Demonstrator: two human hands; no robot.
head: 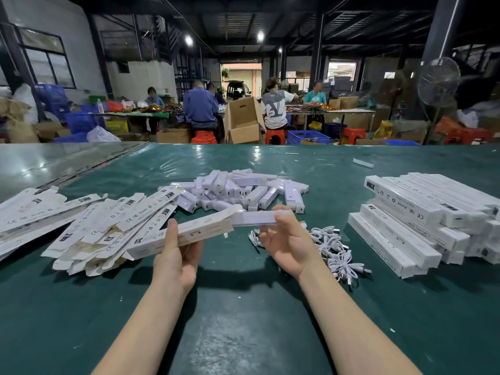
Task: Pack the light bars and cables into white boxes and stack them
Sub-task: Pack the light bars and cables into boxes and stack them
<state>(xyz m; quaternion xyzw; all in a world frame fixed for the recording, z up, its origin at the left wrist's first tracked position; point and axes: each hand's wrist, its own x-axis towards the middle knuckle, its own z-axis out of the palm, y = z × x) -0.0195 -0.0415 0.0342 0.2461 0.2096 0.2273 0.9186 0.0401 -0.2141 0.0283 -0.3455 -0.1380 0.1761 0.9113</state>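
Observation:
My left hand grips a long white box above the green table, thumb on its top face. Its right end is open, and a white light bar sticks out of that end. My right hand holds the bar's free end, thumb on top and fingers curled beneath. Behind my hands lies a heap of loose light bars. A tangle of white cables lies right of my right hand. Flat unfolded boxes are spread at the left. Packed boxes are stacked at the right.
The green table fills the lower view, with bare surface in front of my arms. A loose white piece lies near the far edge. Beyond the table, several people sit at benches among cardboard cartons, blue crates and red stools. A fan stands at the right.

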